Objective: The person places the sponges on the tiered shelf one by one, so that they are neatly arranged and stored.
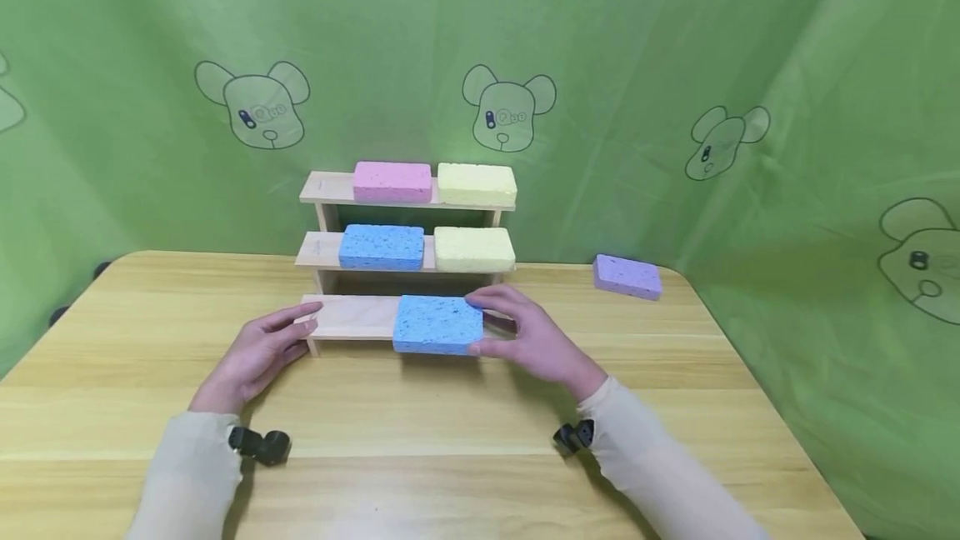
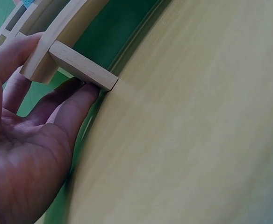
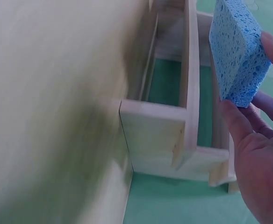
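Two hands at a three-tier wooden shelf (image 1: 352, 317) on a tabletop (image 1: 450, 423).

The right hand (image 1: 536, 340) grips a blue sponge (image 1: 437, 324) lying on the lowest tier. The left hand (image 1: 258, 352), fingers relaxed and straight, touches the shelf's left end. Four more sponges fill the upper tiers; a purple sponge (image 1: 627, 277) lies well apart.

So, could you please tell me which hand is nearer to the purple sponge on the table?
Right. The right hand grips the blue sponge on the rack's bottom step, on the purple sponge's side. The left hand rests at the rack's far left end.
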`<move>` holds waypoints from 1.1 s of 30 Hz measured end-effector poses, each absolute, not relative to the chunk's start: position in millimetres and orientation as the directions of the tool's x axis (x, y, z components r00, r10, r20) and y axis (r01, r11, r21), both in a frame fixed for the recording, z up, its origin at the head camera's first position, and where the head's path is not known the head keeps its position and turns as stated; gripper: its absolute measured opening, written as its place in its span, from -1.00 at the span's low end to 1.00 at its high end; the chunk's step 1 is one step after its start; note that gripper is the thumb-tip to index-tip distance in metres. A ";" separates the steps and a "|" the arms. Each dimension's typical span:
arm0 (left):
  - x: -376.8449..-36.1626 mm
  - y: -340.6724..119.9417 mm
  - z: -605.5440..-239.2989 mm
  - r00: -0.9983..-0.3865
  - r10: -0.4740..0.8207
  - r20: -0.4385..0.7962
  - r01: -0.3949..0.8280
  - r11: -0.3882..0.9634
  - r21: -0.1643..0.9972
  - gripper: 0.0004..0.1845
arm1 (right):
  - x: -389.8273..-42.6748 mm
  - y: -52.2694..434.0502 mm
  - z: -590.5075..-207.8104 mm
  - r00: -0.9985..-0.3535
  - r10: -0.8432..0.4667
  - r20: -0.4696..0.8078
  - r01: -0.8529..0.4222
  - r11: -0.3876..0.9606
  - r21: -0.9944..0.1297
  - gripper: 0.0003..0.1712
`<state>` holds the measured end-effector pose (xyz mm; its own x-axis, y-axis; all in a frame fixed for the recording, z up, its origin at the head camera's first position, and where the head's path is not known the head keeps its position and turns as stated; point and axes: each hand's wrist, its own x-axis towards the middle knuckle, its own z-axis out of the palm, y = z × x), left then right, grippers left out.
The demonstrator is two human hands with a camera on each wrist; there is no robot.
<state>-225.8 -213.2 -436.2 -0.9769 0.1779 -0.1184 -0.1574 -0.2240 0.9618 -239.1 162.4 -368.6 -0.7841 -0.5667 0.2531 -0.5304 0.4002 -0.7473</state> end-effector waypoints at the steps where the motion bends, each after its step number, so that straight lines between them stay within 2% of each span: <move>1: -225.7 -213.1 -436.0 -0.977 0.178 -0.119 -0.158 -0.223 0.962 -0.45 | -236.1 159.0 -365.6 -0.783 -0.567 0.256 -0.536 0.407 -0.740 -0.27; 7: -225.0 -214.0 -435.3 -0.976 0.177 -0.124 -0.163 -0.227 0.960 -0.46 | -219.2 136.9 -345.6 -0.761 -0.586 0.279 -0.558 0.370 -0.743 -0.32; 12: -224.4 -213.9 -434.6 -0.976 0.180 -0.123 -0.162 -0.225 0.961 -0.45 | -216.7 124.5 -343.0 -0.750 -0.598 0.283 -0.569 0.363 -0.738 -0.33; 17: -224.5 -213.1 -434.4 -0.975 0.184 -0.122 -0.163 -0.222 0.961 -0.46 | -220.5 116.3 -348.7 -0.752 -0.591 0.292 -0.573 0.365 -0.734 -0.31; 24: -225.3 -213.3 -434.7 -0.975 0.184 -0.128 -0.167 -0.214 0.962 -0.45 | -243.1 106.0 -376.7 -0.745 -0.594 0.302 -0.584 0.362 -0.727 -0.22; 33: -225.5 -213.6 -435.7 -0.975 0.180 -0.130 -0.167 -0.207 0.964 -0.45 | -248.9 91.0 -380.2 -0.775 -0.565 0.284 -0.563 0.411 -0.718 -0.21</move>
<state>-225.5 -213.6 -435.7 -0.9750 0.1800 -0.1301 -0.1669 -0.2074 0.9639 -248.9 91.0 -380.2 -0.7745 -0.5653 0.2838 -0.5626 0.4106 -0.7176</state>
